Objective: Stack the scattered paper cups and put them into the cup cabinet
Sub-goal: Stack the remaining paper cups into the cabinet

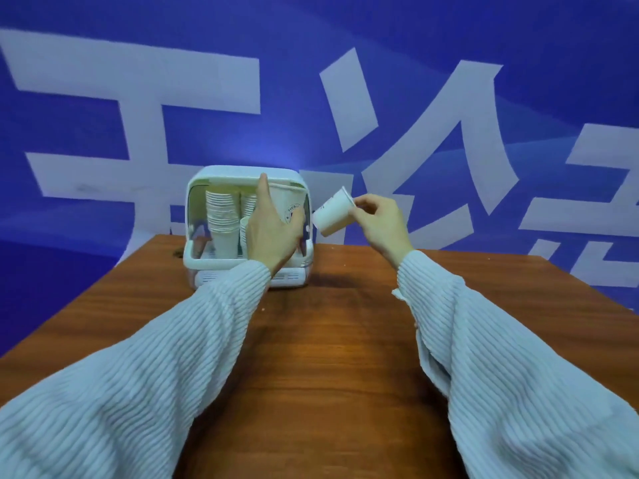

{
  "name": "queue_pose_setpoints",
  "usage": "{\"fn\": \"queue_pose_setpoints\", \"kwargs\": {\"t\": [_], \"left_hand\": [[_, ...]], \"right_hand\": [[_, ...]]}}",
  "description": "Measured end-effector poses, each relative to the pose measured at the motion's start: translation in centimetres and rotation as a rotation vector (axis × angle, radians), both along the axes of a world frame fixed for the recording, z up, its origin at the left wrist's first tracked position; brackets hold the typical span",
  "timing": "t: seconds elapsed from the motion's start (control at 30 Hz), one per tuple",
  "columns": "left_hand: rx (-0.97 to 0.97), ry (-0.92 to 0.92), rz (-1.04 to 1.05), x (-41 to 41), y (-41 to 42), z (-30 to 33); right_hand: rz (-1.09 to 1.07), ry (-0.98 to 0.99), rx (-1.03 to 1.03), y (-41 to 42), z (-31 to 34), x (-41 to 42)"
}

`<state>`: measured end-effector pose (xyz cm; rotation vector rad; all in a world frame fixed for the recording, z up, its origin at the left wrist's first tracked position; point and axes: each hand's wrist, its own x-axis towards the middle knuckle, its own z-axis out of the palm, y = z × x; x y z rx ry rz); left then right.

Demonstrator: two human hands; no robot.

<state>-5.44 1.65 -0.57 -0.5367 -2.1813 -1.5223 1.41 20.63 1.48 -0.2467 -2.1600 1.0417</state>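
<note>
Holding cups (334,213) w/ both hands (378,225).

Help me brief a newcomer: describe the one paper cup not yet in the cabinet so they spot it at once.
Start at the white cup cabinet at the far edge of the wooden table. Just right of it, the right hand pinches a single paper cup in the air. Unlike the upright stacks inside, it is alone, tilted, and outside the cabinet.

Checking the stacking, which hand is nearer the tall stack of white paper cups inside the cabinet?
Left hand, just right of the tall stack of white paper cups; right hand is outside the cabinet.
</note>
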Motion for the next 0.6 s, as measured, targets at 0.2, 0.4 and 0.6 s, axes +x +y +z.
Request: {"fn": "queue_pose_setpoints", "kwargs": {"t": [0.2, 0.4, 0.6], "left_hand": [[0.094, 0.014, 0.033, -2.5, -5.9, 1.0], [0.123, -0.021, 0.056, -4.9, -9.6, 0.8], [0.138, -0.015, 0.072, -6.5, -11.3, -0.1]], "right_hand": [[0.067, 0.069, 0.089, -6.3, 1.2, -4.3], [0.132, 0.061, 0.175, -9.3, 1.7, -7.5], [0.171, -0.081, 0.384, -11.0, 1.9, -9.6]]}}
